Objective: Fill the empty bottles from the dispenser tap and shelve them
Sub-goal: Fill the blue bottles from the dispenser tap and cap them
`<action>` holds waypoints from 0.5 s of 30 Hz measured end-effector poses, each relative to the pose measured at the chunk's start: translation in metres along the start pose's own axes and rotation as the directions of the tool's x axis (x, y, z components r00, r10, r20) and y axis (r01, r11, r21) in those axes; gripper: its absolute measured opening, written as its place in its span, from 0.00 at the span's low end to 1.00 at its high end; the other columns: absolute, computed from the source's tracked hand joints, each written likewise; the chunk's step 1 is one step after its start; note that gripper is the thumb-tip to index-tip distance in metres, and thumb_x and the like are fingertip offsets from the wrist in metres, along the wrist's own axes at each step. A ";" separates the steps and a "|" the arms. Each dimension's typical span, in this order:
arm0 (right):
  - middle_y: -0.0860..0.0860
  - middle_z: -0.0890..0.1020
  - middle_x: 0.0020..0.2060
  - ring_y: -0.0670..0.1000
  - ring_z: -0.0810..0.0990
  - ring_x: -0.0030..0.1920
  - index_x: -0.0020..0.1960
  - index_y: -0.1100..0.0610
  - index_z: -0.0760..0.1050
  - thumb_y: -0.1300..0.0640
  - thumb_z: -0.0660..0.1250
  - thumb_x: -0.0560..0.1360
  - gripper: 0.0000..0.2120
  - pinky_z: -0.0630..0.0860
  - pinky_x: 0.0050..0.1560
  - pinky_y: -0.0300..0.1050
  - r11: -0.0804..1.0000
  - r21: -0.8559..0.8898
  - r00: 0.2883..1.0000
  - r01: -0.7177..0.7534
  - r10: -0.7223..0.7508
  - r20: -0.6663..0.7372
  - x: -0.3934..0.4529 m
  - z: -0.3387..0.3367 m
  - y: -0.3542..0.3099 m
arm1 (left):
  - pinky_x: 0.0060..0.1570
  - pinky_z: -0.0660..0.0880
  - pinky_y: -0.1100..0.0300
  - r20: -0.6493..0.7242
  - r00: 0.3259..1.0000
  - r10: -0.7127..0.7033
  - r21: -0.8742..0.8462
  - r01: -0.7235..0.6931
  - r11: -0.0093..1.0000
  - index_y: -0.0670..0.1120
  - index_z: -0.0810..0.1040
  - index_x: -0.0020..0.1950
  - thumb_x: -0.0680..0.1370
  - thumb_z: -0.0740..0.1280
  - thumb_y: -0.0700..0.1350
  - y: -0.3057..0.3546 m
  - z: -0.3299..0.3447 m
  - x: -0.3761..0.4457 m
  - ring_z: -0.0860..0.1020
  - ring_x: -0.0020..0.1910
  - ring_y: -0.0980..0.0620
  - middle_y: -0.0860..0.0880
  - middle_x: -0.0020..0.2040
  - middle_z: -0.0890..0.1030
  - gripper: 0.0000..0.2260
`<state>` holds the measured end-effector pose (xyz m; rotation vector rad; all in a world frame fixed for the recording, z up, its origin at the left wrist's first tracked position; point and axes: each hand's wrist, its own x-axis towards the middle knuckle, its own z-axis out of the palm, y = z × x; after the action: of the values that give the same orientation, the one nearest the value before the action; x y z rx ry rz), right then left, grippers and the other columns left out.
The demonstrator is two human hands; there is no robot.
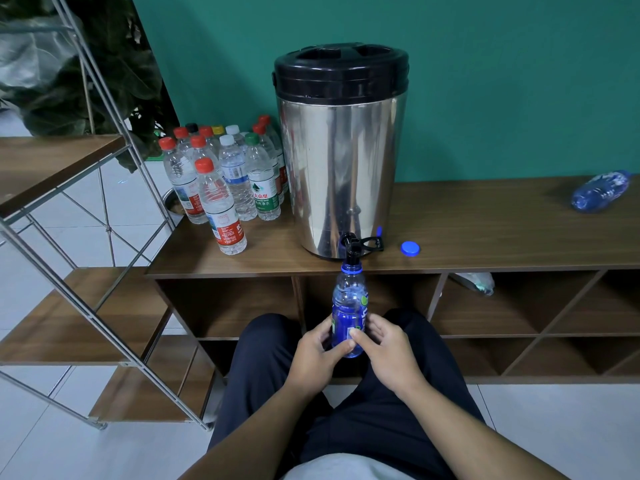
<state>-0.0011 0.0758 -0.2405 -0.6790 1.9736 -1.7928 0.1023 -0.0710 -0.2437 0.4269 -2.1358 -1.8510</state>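
Note:
A steel dispenser (341,161) with a black lid stands on the wooden cabinet top (485,230). Its black tap (353,249) juts over the front edge. Directly under the tap I hold an uncapped blue bottle (348,306) upright, its mouth touching the spout. My left hand (317,351) and my right hand (384,348) both grip the bottle's lower half from either side. The bottle's blue cap (410,248) lies on the top to the right of the tap. Several capped clear bottles (225,181) stand left of the dispenser.
Another blue bottle (601,191) lies on its side at the far right of the cabinet top. Open cubbies (228,306) sit below the top, one holding a crumpled plastic item (474,282). A metal-framed wooden shelf unit (69,306) stands at the left. My knees are below.

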 end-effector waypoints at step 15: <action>0.39 0.88 0.60 0.41 0.85 0.64 0.67 0.49 0.84 0.61 0.75 0.83 0.15 0.79 0.64 0.35 1.000 -0.005 1.000 -0.004 0.004 -0.008 -0.001 0.000 -0.002 | 0.75 0.78 0.44 -0.001 1.000 -0.017 0.012 0.017 1.000 0.50 0.80 0.79 0.85 0.74 0.38 0.002 -0.001 -0.002 0.84 0.71 0.51 0.52 0.69 0.87 0.22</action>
<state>0.0001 0.0761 -0.2390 -0.6702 1.9843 -1.7912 0.1038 -0.0706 -0.2421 0.4493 -2.1502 -1.8476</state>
